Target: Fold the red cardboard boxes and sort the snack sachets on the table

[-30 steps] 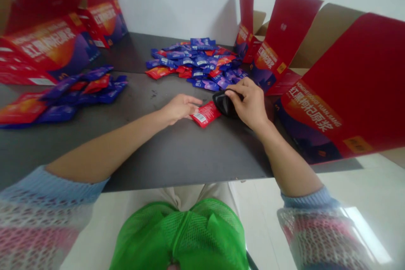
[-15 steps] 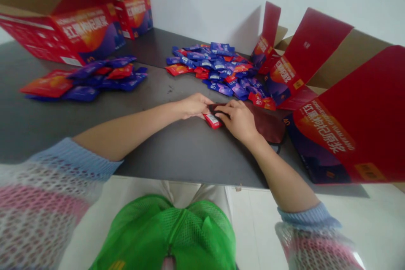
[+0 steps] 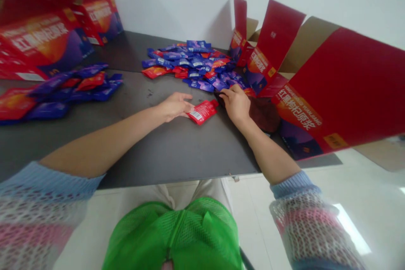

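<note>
My left hand (image 3: 176, 106) has its thumb and fingers closed at the left end of a red pouch (image 3: 204, 112), whose barcode and printed side face up. Its narrower end points toward my right hand. My right hand (image 3: 236, 103) pinches the left edge of a dark brown cloth (image 3: 265, 114); the cloth spreads out beneath and to the right of that hand. A gap separates the pouch from the cloth. Just beyond both hands lies a heap of blue and red pouches (image 3: 193, 61).
A smaller pile of pouches (image 3: 63, 90) lies on the dark table (image 3: 164, 152) at the left. Open red cartons stand on both sides, a large carton (image 3: 335, 101) at the right and another carton (image 3: 44, 46) at the back left. A white wall (image 3: 177, 4) is behind.
My hands have moved apart. The red pouch, mostly covered by the cloth and fingers before, now shows fully in my left hand. The whole view has shifted to the right.
</note>
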A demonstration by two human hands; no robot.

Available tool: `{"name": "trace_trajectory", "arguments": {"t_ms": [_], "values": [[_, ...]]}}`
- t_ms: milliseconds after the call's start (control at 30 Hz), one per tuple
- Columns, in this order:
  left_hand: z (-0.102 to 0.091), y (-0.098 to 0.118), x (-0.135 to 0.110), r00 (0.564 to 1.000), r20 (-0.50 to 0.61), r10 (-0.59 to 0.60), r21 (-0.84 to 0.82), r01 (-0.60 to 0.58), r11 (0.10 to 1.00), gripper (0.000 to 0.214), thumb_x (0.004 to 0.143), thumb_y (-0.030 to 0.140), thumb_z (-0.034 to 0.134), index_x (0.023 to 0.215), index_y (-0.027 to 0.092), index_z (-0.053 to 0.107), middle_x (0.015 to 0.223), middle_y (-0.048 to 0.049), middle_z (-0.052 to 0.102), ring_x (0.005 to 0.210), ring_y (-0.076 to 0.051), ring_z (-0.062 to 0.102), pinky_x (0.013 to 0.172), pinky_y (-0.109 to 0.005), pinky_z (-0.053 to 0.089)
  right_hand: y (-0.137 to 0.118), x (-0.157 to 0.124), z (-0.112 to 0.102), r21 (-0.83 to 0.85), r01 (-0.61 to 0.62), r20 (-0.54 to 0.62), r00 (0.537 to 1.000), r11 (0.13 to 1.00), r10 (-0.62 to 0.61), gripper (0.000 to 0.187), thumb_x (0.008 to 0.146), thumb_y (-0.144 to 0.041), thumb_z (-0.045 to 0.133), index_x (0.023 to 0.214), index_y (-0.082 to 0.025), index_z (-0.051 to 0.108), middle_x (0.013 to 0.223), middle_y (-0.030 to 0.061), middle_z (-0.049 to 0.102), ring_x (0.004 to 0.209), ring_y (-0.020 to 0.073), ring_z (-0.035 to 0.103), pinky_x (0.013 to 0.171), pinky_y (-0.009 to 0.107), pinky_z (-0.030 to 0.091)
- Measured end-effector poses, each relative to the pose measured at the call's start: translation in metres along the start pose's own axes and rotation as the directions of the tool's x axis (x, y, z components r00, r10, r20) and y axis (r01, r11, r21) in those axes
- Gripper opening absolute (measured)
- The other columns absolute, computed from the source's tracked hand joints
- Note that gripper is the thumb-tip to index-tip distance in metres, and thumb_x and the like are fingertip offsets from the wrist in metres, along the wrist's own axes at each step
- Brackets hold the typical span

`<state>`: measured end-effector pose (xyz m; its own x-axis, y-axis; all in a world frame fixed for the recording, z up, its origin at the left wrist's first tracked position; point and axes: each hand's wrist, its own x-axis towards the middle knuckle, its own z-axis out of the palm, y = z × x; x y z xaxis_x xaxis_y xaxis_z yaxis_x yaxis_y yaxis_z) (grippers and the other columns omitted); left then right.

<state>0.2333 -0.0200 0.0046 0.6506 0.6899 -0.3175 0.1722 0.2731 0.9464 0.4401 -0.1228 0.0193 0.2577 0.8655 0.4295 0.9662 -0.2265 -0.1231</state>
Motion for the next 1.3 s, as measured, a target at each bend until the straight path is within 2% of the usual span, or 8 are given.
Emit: {"name": "trace_trajectory", "arguments": {"t_ms": [167, 267, 400, 500, 733, 1033, 1133, 1300], "values": [[-0.002, 0.007, 0.003, 0.994, 0.101, -0.048, 0.014, 0.047, 0.999, 0.087, 0.074, -0.001, 0.071, 0.152, 0.01, 0.032, 0.086, -0.0068, 0.073, 0.078, -0.02, 0.071, 0.089, -0.041, 0.056, -0.018, -0.012, -0.013, 0.046, 0.044, 0.018, 0.999, 0.998, -0.045, 0.032, 0.098, -0.036, 0.047, 0.117, -0.028, 0.072, 0.109, 0.0078, 0.065, 0.099, 0.0232, 0.058, 0.077, 0.032, 0.044], [-0.005, 0.009, 0.006, 0.991, 0.123, -0.058, 0.005, 0.057, 0.998, 0.087, 0.075, -0.004, 0.068, 0.153, 0.008, 0.03, 0.082, -0.0061, 0.072, 0.073, -0.018, 0.071, 0.088, -0.04, 0.057, -0.021, -0.015, -0.002, 0.174, 0.185, 0.08, 0.976, 0.967, -0.202, 0.03, 0.097, -0.037, 0.051, 0.115, -0.028, 0.074, 0.105, 0.0065, 0.066, 0.098, 0.0215, 0.059, 0.078, 0.031, 0.045], [-0.014, 0.008, 0.008, 0.978, 0.206, -0.044, -0.049, 0.055, 0.997, 0.083, 0.073, -0.007, 0.068, 0.149, 0.007, 0.037, 0.085, -0.0082, 0.074, 0.074, -0.018, 0.072, 0.086, -0.039, 0.057, -0.022, -0.017, 0.011, 0.317, 0.462, 0.04, 0.866, 0.828, -0.498, 0.036, 0.098, -0.046, 0.049, 0.113, -0.026, 0.075, 0.101, 0.0065, 0.067, 0.099, 0.02, 0.059, 0.086, 0.031, 0.044], [-0.023, 0.007, 0.011, 0.941, 0.332, -0.068, -0.08, 0.1, 0.992, 0.069, 0.071, -0.006, 0.071, 0.136, 0.007, 0.053, 0.093, -0.0126, 0.075, 0.08, -0.019, 0.073, 0.083, -0.035, 0.057, -0.027, -0.02, 0.007, 0.421, 0.537, 0.023, 0.799, 0.731, -0.601, 0.035, 0.098, -0.046, 0.049, 0.109, -0.026, 0.076, 0.1, 0.0058, 0.067, 0.098, 0.0183, 0.06, 0.086, 0.03, 0.044], [-0.028, 0.007, 0.015, 0.917, 0.389, -0.087, -0.039, 0.11, 0.993, 0.049, 0.073, 0.004, 0.077, 0.121, 0.01, 0.067, 0.102, -0.0138, 0.076, 0.083, -0.017, 0.072, 0.082, -0.03, 0.057, -0.036, -0.023, -0.007, 0.546, 0.561, 0.095, 0.697, 0.623, -0.711, 0.026, 0.093, -0.044, 0.059, 0.101, -0.026, 0.077, 0.098, 0.0032, 0.07, 0.1, 0.0172, 0.062, 0.088, 0.027, 0.044], [-0.032, 0.009, 0.024, 0.898, 0.418, -0.14, 0.038, 0.136, 0.99, 0.056, 0.065, 0.006, 0.085, 0.119, 0.013, 0.069, 0.103, -0.0128, 0.077, 0.088, -0.02, 0.073, 0.087, -0.033, 0.056, -0.042, -0.024, -0.014, 0.424, 0.703, 0.124, 0.579, 0.57, -0.806, 0.026, 0.095, -0.039, 0.055, 0.097, -0.024, 0.076, 0.102, 0.0052, 0.071, 0.102, 0.0201, 0.061, 0.088, 0.031, 0.043], [-0.03, 0.01, 0.024, 0.898, 0.407, -0.166, 0.058, 0.156, 0.986, 0.056, 0.064, 0.005, 0.085, 0.117, 0.014, 0.07, 0.103, -0.0129, 0.077, 0.089, -0.02, 0.073, 0.09, -0.034, 0.055, -0.044, -0.023, -0.02, 0.417, 0.686, 0.186, 0.579, 0.597, -0.794, 0.018, 0.093, -0.032, 0.061, 0.097, -0.026, 0.077, 0.102, 0.004, 0.071, 0.103, 0.0198, 0.061, 0.083, 0.03, 0.042], [-0.022, 0.006, 0.019, 0.947, 0.288, -0.142, 0.037, 0.137, 0.99, 0.047, 0.06, 0.002, 0.085, 0.104, 0.01, 0.072, 0.099, -0.013, 0.077, 0.084, -0.019, 0.073, 0.089, -0.034, 0.057, -0.042, -0.019, -0.03, 0.385, 0.546, 0.329, 0.672, 0.744, -0.663, 0.017, 0.089, -0.023, 0.065, 0.097, -0.03, 0.078, 0.105, 0.0003, 0.071, 0.101, 0.018, 0.062, 0.069, 0.027, 0.037]]}}
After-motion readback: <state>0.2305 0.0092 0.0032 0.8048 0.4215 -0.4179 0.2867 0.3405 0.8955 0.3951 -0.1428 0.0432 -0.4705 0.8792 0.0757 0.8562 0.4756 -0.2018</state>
